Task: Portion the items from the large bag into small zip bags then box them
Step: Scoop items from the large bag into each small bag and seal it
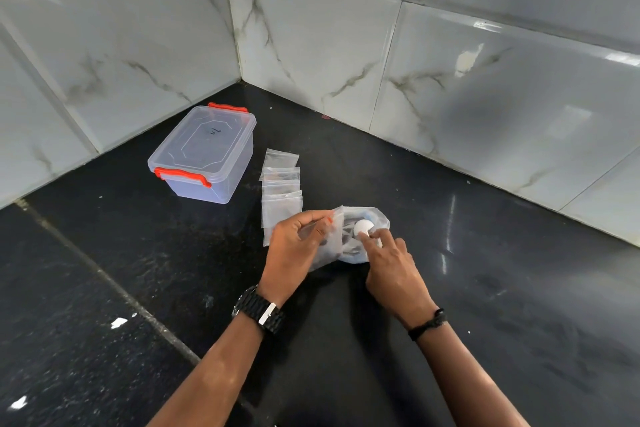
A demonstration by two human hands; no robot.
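My left hand [298, 246] pinches the top edge of a small clear zip bag [325, 253] and holds it upright just above the black counter. My right hand [388, 260] pinches a small white round item [363, 227] at the mouth of the large clear bag [370, 218], which lies right behind the small bag with dark items inside. A row of several small zip bags [281, 180] lies on the counter behind my left hand. The clear plastic box [204, 156] with red latches stands further left, its lid on.
The black stone counter [485, 288] meets marble-look tiled walls [346, 45] in a corner behind the bags. A seam runs across the counter at the left. White specks [119, 322] lie near the left front.
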